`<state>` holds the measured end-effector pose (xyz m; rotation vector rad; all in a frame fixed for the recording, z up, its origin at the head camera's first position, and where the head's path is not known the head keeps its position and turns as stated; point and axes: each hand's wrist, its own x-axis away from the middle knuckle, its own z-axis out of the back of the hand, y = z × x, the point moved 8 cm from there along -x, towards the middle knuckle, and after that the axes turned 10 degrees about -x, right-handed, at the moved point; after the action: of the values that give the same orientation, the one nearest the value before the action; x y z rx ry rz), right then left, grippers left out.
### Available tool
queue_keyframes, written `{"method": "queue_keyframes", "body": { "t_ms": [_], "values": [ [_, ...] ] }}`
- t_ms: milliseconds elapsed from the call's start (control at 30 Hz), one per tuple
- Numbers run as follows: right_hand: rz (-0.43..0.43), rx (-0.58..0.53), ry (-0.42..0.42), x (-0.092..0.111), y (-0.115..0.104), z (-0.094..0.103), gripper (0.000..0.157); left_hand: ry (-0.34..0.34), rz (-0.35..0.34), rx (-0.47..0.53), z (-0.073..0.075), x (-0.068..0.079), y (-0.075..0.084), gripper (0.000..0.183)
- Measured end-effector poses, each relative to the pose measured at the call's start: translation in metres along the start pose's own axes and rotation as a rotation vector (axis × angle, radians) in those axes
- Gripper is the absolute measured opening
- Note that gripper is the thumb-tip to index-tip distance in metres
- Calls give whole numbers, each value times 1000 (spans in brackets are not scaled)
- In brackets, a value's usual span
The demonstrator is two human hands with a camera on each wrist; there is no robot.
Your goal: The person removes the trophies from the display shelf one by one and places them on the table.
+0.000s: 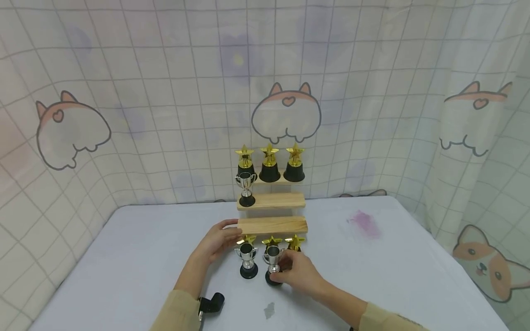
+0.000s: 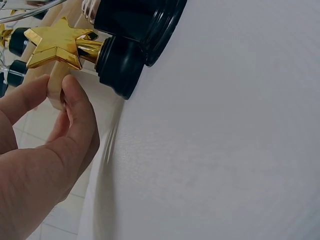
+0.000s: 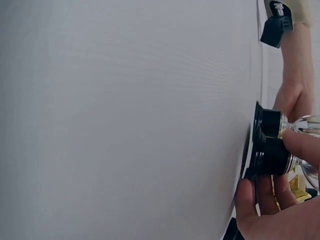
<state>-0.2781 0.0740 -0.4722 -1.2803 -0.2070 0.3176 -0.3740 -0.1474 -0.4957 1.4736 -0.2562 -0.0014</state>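
My left hand (image 1: 216, 240) pinches the left end of the lowest step of a wooden stepped rack (image 1: 273, 225); in the left wrist view, thumb and finger close on the wood's end (image 2: 56, 90). With my right hand (image 1: 301, 275) I grip a small silver trophy cup (image 1: 273, 255) low down, near its black base (image 3: 275, 156). Whether that base touches the table cannot be told. To its left another silver trophy cup (image 1: 247, 257) stands upright on the table. Behind these two are several gold star trophies (image 1: 296, 242), partly hidden by the cups and my right hand.
Three gold star trophies (image 1: 270, 165) line the rack's top step. One silver cup (image 1: 246, 188) stands at the left of the middle step. A white cloth (image 1: 352, 257) covers the table, and a patterned curtain (image 1: 186, 115) hangs behind and at both sides.
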Motion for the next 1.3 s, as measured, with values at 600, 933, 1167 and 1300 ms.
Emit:
{"method": "queue_keyframes", "body": {
  "t_ms": [600, 933, 1167, 1300],
  "values": [
    [50, 84, 50, -4, -2, -1, 29, 9, 7, -8, 0, 1, 4, 58],
    [39, 41, 58, -1, -3, 0, 26, 0, 4, -6, 0, 0, 2, 57],
    [27, 41, 56, -5, -1, 0, 25, 1, 7, 3, 0, 0, 3, 58],
    [29, 56, 59, -7, -2, 0, 25, 5, 11, 7, 0, 1, 2, 57]
  ]
}}
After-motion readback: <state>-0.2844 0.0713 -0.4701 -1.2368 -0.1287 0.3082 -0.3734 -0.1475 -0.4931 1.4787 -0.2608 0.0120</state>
